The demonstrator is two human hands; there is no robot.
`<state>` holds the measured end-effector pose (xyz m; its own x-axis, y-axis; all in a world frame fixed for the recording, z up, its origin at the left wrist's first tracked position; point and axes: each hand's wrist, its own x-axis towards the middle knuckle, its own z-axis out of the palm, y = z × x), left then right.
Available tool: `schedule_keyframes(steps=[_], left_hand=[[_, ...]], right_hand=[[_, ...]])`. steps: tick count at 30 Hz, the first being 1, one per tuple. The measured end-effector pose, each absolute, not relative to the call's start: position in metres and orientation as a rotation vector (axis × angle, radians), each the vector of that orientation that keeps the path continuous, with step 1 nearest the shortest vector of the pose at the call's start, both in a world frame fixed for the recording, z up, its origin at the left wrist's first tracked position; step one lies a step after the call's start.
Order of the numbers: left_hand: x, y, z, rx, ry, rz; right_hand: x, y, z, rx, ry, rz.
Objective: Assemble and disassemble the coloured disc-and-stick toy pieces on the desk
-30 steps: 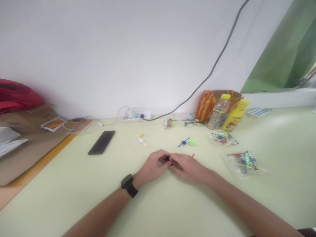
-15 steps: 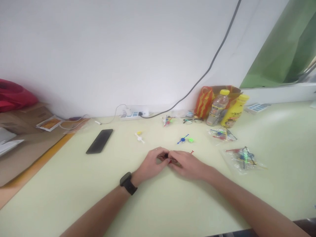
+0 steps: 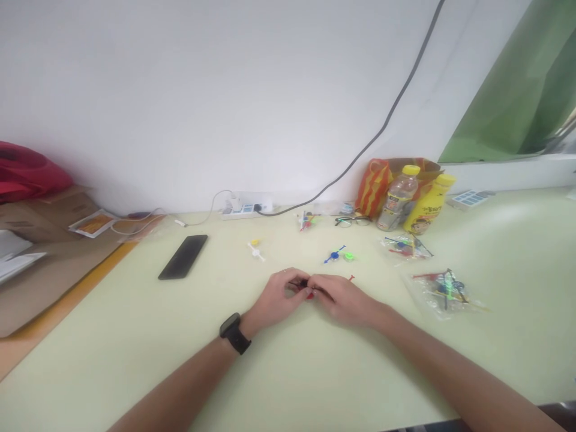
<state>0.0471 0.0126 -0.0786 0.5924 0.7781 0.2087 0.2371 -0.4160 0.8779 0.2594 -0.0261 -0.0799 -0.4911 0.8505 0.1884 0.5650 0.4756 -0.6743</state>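
Observation:
My left hand point(image 3: 279, 297) and my right hand point(image 3: 344, 298) meet fingertip to fingertip above the table, both closed in a pinch. Between them is a small black plastic piece point(image 3: 305, 284), mostly covered by the fingers. A bit of red plastic point(image 3: 310, 294) shows just under the fingertips. Behind the right hand pokes the tip of a red plastic stick point(image 3: 351, 278); the rest of it is hidden. Beyond the hands lie a blue plastic piece with arrow-like ends point(image 3: 334, 255), a green disc point(image 3: 348, 257), a white piece point(image 3: 257, 252) and a yellow one point(image 3: 255, 242).
Clear bags of coloured plastic parts point(image 3: 445, 289) lie on the right, another point(image 3: 407, 246) behind. A black phone point(image 3: 183, 257) rests on the left. At the back stand a power strip point(image 3: 245, 210), glasses point(image 3: 352, 221), a clear bottle point(image 3: 396, 201) and a yellow bottle point(image 3: 427, 207).
The view has shifted very slightly. My hands stay together in the same place, with the right fingers drawn a little closer over the black piece.

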Motion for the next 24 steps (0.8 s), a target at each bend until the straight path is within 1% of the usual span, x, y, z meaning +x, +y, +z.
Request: schedule_keyframes(steps=[6,11,24], left_hand=[[0.0476,0.011,-0.0757,1.893,0.806,0.782],[0.0479,0.0106,-0.0757,1.882,0.824,0.785],[0.0467,0.0128,-0.0807,1.88,0.806,0.793]], right_hand=[[0.2581,-0.0239,-0.0818,-1.201,-2.126,0.818],[0.2567,-0.0237,-0.0815,-1.228,-2.104,0.808],[0.2567,-0.0271,-0.0771,-1.278,-2.129,0.667]])
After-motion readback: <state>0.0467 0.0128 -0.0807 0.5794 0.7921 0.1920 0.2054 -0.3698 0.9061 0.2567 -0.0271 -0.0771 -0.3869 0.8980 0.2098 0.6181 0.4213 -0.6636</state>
